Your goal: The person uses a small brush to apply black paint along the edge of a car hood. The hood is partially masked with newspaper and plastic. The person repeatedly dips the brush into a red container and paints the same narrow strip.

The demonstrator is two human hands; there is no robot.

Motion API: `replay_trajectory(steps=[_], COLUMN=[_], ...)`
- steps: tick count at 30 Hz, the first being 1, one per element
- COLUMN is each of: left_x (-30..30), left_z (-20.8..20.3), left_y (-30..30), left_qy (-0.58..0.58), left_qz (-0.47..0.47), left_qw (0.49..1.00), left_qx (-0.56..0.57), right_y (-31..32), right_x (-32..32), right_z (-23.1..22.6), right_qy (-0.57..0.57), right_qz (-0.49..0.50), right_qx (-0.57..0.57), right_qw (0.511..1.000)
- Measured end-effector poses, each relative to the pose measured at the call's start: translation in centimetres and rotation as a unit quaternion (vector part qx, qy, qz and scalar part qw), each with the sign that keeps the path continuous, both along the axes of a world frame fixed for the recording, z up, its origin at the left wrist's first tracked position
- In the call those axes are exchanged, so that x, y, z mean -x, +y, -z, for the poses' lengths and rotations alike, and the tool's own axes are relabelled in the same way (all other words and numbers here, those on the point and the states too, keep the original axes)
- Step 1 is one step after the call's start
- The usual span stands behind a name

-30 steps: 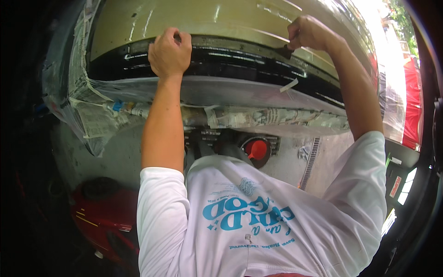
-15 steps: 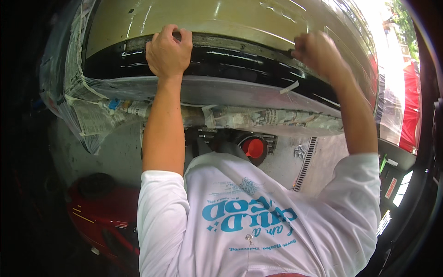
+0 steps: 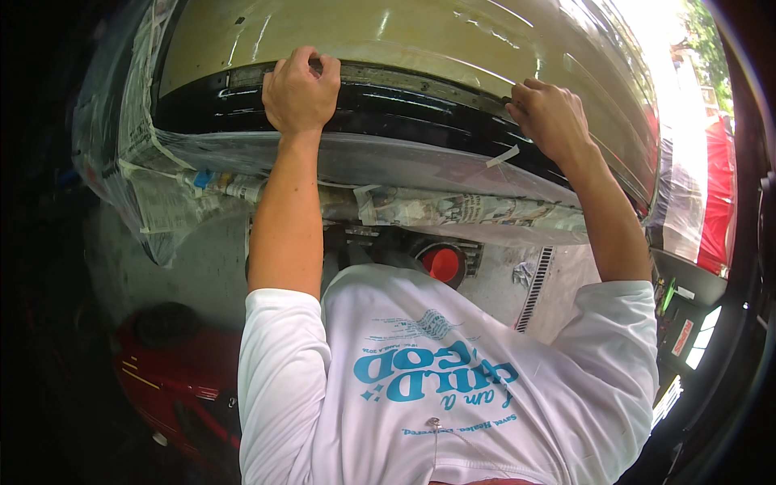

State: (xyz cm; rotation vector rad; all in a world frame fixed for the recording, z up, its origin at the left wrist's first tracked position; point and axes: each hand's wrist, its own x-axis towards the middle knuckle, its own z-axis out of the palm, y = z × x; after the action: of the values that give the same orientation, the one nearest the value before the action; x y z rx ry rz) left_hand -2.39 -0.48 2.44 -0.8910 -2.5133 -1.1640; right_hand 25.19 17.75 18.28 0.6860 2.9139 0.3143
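A gold-coloured vehicle panel [image 3: 388,40] curves across the top, edged by a glossy black band [image 3: 404,113]. Between them runs a rough, greyish strip [image 3: 388,78]. My left hand [image 3: 301,93] rests on this strip left of centre, fingers curled closed; whatever is inside them is hidden. Farther right along the same line, my right hand [image 3: 551,121] is closed in a pinch. A small dark bit shows at its fingertips, too small to name. Both hands touch or nearly touch the seam.
Newspaper masking [image 3: 453,206] and clear plastic sheeting [image 3: 242,149] cover the vehicle below the black band. A loose tape end [image 3: 503,156] sticks out there. Below are a red container [image 3: 443,263], a floor drain grate [image 3: 535,287] and a red car [image 3: 178,388].
My right hand, blurred before, has come down and slightly left and is now steady at the seam. The left hand stays at the strip, with the whole view shifted slightly.
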Motion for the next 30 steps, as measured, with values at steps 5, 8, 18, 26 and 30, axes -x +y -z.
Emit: replay_trajectory(steps=[5, 8, 18, 26, 30], left_x=[0.0, 0.0, -0.3, 0.1, 0.2], left_z=[-0.5, -0.7, -0.3, -0.7, -0.2], left_y=[0.4, 0.8, 0.1, 1.0, 0.5], left_qy=[0.024, 0.001, 0.019, 0.024, 0.014], left_qz=[0.009, 0.014, -0.004, 0.002, -0.001], left_qw=[1.000, 1.000, 1.000, 1.000, 1.000], left_qx=[-0.018, -0.025, -0.015, -0.011, -0.021], right_y=[7.2, 8.7, -2.4, 4.9, 1.5], right_x=[4.7, 3.9, -0.5, 3.5, 1.3], right_z=[-2.1, -2.6, 0.8, -4.0, -1.7], right_qy=[-0.122, -0.109, -0.027, -0.049, 0.004], right_qz=[0.071, 0.119, 0.035, 0.021, 0.004], right_qx=[0.226, 0.275, -0.031, 0.158, 0.077], right_qw=[0.964, 0.948, 0.999, 0.986, 0.997])
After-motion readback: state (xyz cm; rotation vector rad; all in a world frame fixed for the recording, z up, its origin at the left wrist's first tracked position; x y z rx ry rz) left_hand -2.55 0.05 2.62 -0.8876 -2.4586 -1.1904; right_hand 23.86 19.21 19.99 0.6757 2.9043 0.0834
